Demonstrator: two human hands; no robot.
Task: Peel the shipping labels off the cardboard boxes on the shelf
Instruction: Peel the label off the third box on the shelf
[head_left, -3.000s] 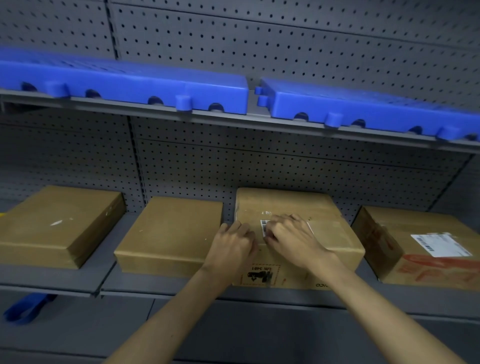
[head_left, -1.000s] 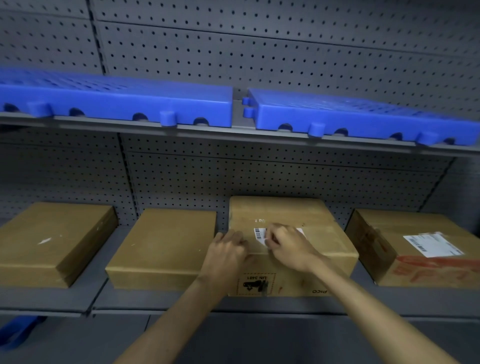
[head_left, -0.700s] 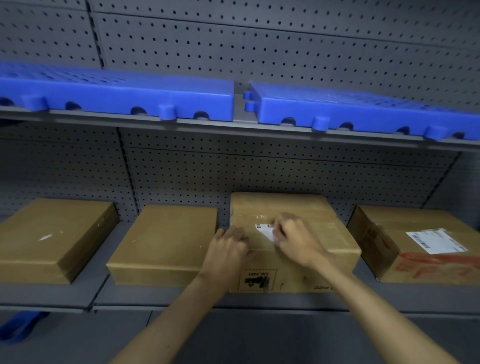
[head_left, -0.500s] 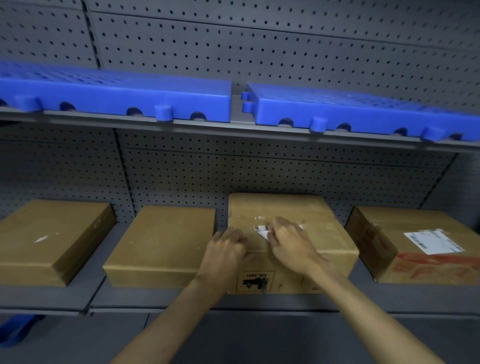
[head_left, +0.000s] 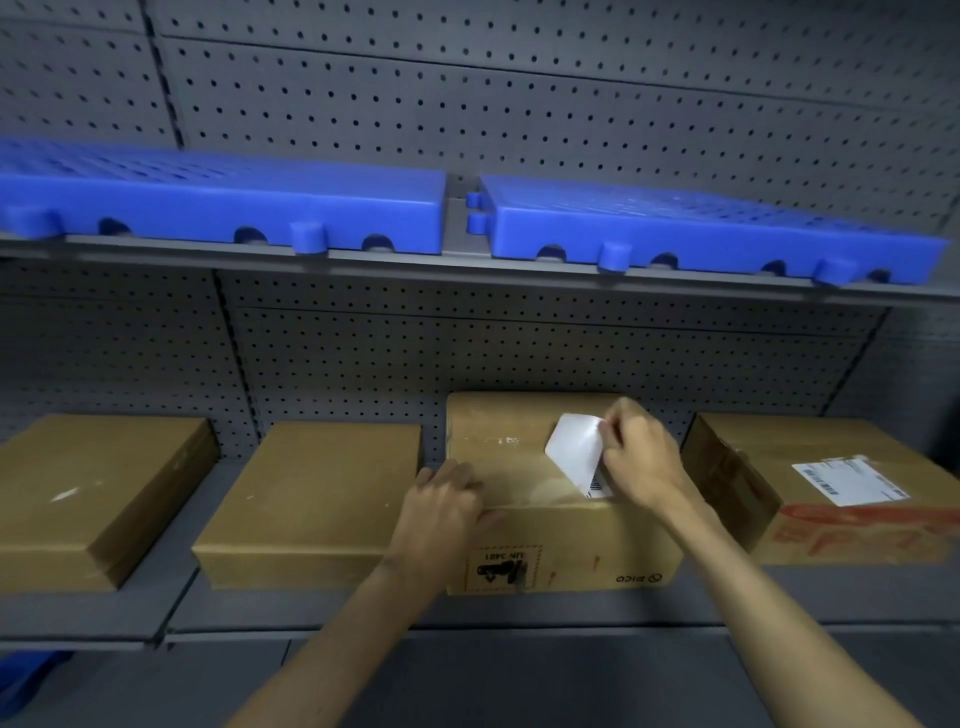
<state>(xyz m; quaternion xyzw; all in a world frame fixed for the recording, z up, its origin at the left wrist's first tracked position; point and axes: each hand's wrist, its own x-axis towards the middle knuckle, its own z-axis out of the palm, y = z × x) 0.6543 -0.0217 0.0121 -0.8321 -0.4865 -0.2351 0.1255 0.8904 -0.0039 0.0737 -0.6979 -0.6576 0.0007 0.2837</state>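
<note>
On the grey shelf (head_left: 291, 613) sit four cardboard boxes; I'm at the third box (head_left: 566, 545) from the left. My left hand (head_left: 441, 512) lies flat on its front left corner, fingers relaxed, while my right hand (head_left: 636, 462) pinches its white label (head_left: 574, 454), mostly lifted off the top

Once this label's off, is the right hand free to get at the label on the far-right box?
Probably yes. That label lies flat and uncovered on the far-right box, beside the right hand, with nothing between. The hand is pinching the half-peeled label.
</note>
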